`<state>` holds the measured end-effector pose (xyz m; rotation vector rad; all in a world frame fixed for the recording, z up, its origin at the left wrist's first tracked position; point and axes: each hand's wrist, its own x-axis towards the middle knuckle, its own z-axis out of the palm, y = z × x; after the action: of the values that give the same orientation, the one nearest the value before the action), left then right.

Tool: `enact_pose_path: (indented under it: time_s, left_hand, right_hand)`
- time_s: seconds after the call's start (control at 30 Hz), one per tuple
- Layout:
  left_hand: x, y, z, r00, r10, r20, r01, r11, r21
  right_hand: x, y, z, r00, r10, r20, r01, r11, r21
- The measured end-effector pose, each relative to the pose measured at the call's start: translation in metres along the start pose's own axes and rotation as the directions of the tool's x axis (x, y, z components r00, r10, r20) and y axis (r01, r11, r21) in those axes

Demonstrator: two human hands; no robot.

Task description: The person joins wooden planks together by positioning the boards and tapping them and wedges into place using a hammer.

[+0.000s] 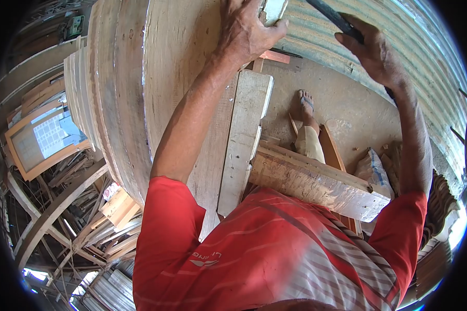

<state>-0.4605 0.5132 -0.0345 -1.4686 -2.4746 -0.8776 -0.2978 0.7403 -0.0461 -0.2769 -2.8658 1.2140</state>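
Note:
My left hand [244, 33] reaches to the top of the view over the wooden boards. Its fingers grip a small block of wood with worn white paint [273, 11], partly cut off by the view's edge. On the right, my right hand [373, 54] is raised and wrapped round a long dark tool handle [337, 19]. The tool's working end is out of view, so I cannot tell its kind. Below my left hand, a white-painted timber piece [241, 140] lies along the edge of the wide plank surface [184, 57].
A thick timber beam [311, 181] crosses in front of my body. Corrugated metal sheeting [399, 57] lines the right side. On the left are a wooden frame with a pane [49, 136] and a heap of wood offcuts [117, 212]. A plastic sack [373, 168] stands low right.

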Motion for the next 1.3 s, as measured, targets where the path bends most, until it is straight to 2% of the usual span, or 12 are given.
enact_pose_path:
  time_s: [0.07,0.1,0.2,0.33,0.47,0.63,0.73,0.8,0.87,1.2,1.27,1.3]
  left_hand:
    - [-0.003,-0.006,0.004,1.0,-0.004,-0.019,0.004,1.0,0.012]
    - [-0.006,-0.008,0.006,0.999,-0.018,-0.028,0.018,1.0,-0.004]
    - [-0.008,-0.011,0.008,0.998,-0.03,-0.063,0.029,0.999,-0.02]
    - [-0.009,-0.011,0.006,0.997,-0.057,-0.052,0.056,0.998,-0.027]
    - [-0.007,-0.013,0.004,0.996,-0.082,-0.037,0.078,0.993,-0.089]
    - [-0.01,-0.016,0.005,0.996,-0.048,-0.072,0.043,0.997,-0.062]
    - [-0.01,-0.015,0.003,0.997,-0.062,-0.053,0.057,0.995,-0.081]
    - [-0.01,-0.013,-0.002,0.995,-0.097,-0.003,0.096,0.993,-0.069]
    - [-0.012,-0.013,-0.003,0.991,-0.128,0.036,0.13,0.989,-0.072]
    - [-0.017,-0.011,0.002,0.994,-0.103,-0.037,0.102,0.994,-0.041]
    - [-0.014,-0.011,0.0,0.992,-0.122,-0.02,0.121,0.992,-0.045]
    - [-0.013,-0.009,-0.004,0.991,-0.133,-0.002,0.133,0.99,-0.046]
  right_hand:
    - [0.009,0.015,-0.005,0.997,-0.008,-0.077,0.006,1.0,-0.029]
    - [0.015,0.01,-0.018,0.989,0.15,-0.021,-0.151,0.986,-0.073]
    - [0.031,-0.012,-0.032,0.947,0.26,-0.19,-0.24,0.963,0.119]
    - [0.014,0.027,0.004,0.99,-0.14,-0.009,0.136,0.978,-0.16]
    - [0.028,-0.016,-0.042,0.987,0.074,0.144,-0.066,0.996,-0.055]
    - [0.039,-0.011,-0.035,0.984,0.063,-0.169,-0.077,0.994,-0.075]
    - [0.037,-0.027,-0.035,0.968,0.223,-0.113,-0.231,0.971,-0.064]
    - [0.028,-0.019,-0.031,0.976,0.012,0.218,-0.004,0.999,-0.037]
    - [0.031,-0.035,-0.035,0.963,0.103,0.251,-0.078,0.991,-0.108]
    - [0.042,-0.032,-0.041,0.975,0.199,-0.103,-0.215,0.961,-0.172]
    - [0.033,-0.05,-0.046,0.933,0.214,0.287,-0.165,0.968,-0.187]
    - [0.033,-0.053,-0.045,0.941,0.204,0.272,-0.16,0.972,-0.173]
